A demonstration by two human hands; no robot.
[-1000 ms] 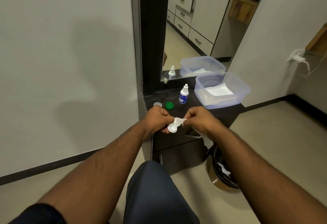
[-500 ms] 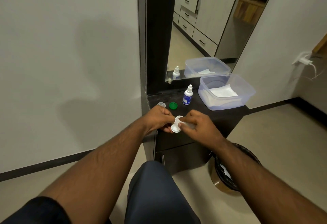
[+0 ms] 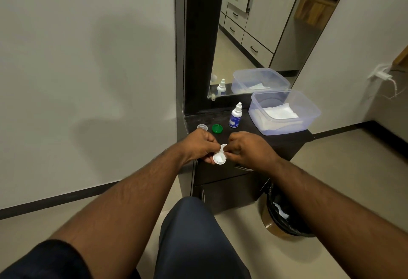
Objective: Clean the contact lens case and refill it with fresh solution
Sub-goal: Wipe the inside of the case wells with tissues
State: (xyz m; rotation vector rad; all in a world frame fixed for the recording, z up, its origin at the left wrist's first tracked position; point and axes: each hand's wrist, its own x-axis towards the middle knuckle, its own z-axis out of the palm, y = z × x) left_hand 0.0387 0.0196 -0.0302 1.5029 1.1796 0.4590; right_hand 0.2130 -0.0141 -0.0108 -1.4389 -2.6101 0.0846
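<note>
— What changed?
— My right hand (image 3: 247, 149) has tucked the tissue into the lens case (image 3: 219, 157); my left hand (image 3: 199, 144) pinches the case's edge between us.
— Meaning?
— Still wiping. Solution bottle (image 3: 235, 116) waits beyond my hands, untouched.

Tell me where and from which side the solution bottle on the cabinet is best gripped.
Grip the solution bottle around its labelled round body, below the narrow white nozzle. It stands upright, so come from the front or its left; the plastic tub stands close on its right. Both hands are occupied now.
</note>
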